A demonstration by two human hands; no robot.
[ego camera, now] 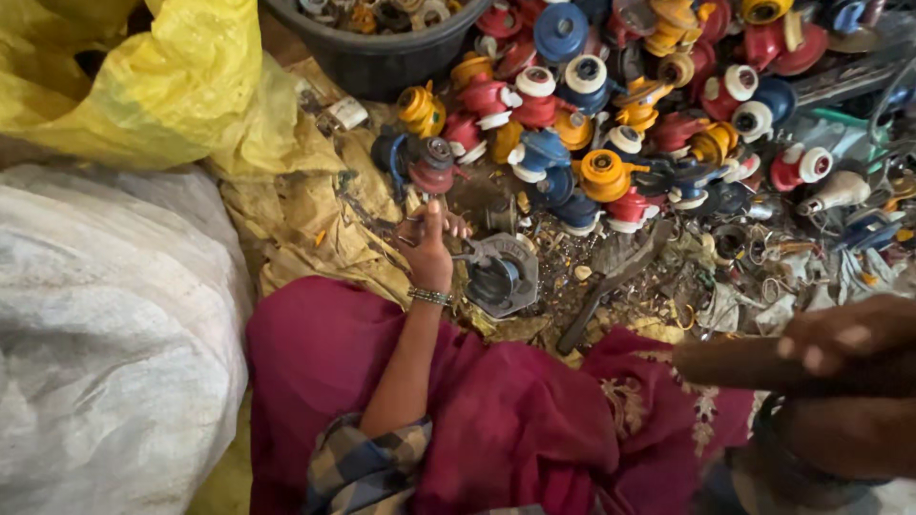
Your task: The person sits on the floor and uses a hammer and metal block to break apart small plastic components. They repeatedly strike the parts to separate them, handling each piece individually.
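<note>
Reaching forward, the left hand [429, 250] pinches a small metal piece beside the grey round metal casing [501, 275] on the littered ground, perhaps steadying it. Blurred, the right hand [840, 345] wraps closed around a dark wooden handle [735, 362], near the heap of coloured plastic-and-metal regulator parts [611, 105].

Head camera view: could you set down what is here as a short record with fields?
Setting: cluttered floor strewn with small metal scraps
Left hand: stretched forward, resting by a grey round metal part
Right hand: close to the camera, blurred, gripping a dark wooden handle
Ahead: heap of red, blue and yellow plastic caps
Also: black tub; yellow sack; white sack
Lap: magenta cloth
</note>
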